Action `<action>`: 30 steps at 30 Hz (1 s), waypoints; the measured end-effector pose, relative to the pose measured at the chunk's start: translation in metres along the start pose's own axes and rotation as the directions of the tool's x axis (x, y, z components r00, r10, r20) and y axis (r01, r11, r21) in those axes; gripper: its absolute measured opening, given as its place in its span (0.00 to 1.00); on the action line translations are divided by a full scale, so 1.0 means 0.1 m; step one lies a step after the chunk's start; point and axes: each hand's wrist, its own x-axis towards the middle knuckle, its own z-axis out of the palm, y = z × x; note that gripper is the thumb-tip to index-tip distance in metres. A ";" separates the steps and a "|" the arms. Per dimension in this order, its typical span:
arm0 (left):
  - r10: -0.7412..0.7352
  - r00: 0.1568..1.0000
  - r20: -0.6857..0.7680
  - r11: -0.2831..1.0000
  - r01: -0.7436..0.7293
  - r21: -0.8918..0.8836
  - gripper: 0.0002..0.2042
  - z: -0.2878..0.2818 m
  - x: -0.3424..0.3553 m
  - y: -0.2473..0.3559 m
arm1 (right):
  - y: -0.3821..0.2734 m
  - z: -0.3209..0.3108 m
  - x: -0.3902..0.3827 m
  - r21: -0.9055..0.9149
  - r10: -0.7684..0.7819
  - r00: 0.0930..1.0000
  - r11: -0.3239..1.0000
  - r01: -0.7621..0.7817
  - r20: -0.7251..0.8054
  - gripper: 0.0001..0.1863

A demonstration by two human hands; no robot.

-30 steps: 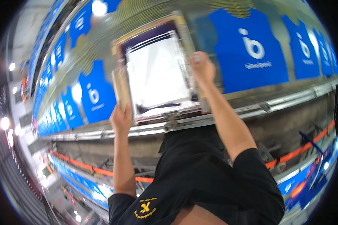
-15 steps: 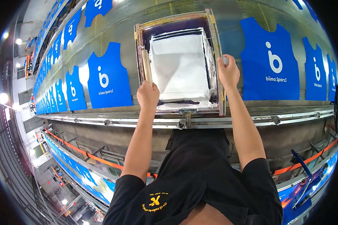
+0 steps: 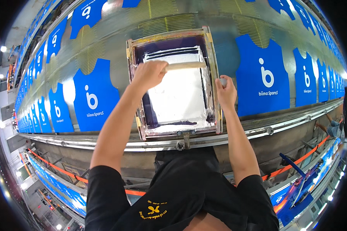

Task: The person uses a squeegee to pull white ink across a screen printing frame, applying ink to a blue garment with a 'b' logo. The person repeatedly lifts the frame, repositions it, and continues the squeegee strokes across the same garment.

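Observation:
In front of me a screen printing frame (image 3: 219, 115) lies on the long table, its mesh coated with thick white ink (image 3: 177, 96). My left hand (image 3: 150, 74) is closed round the left end of a squeegee (image 3: 187, 66), which lies crosswise over the far part of the ink. At the frame's right side my right hand (image 3: 226, 92) is wrapped round a small grey knob-like handle (image 3: 223, 81). A metal bracket (image 3: 184, 138) joins the frame's near edge to the table rail. Whatever lies under the frame is hidden.
Blue sleeveless shirt panels with white prints lie on both sides, one left (image 3: 94, 96) and one right (image 3: 263, 77). A metal rail (image 3: 258, 134) with knobs runs along the near table edge. Behind me stands another table with an orange strip (image 3: 285, 165); a person (image 3: 333, 129) is at far right.
The squeegee has turned from upright along the frame's left side to crosswise over the far ink, with my left hand moved away from me. My right hand keeps its hold.

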 end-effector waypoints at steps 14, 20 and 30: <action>-0.143 0.957 0.253 0.989 0.145 0.009 0.22 -0.26 0.64 -0.69 | -0.78 0.03 0.63 -0.287 -0.665 0.745 0.725 0.626 -0.058 0.32; -0.178 0.980 0.094 0.983 0.173 0.054 0.23 -0.10 0.66 -0.65 | -1.58 0.51 1.10 -0.360 -0.364 0.686 0.645 0.674 0.630 0.23; -0.094 0.994 -0.048 0.993 0.091 -0.072 0.16 0.90 -1.29 0.17 | -0.37 -0.09 -0.78 -0.248 -0.550 0.587 0.569 0.784 0.593 0.23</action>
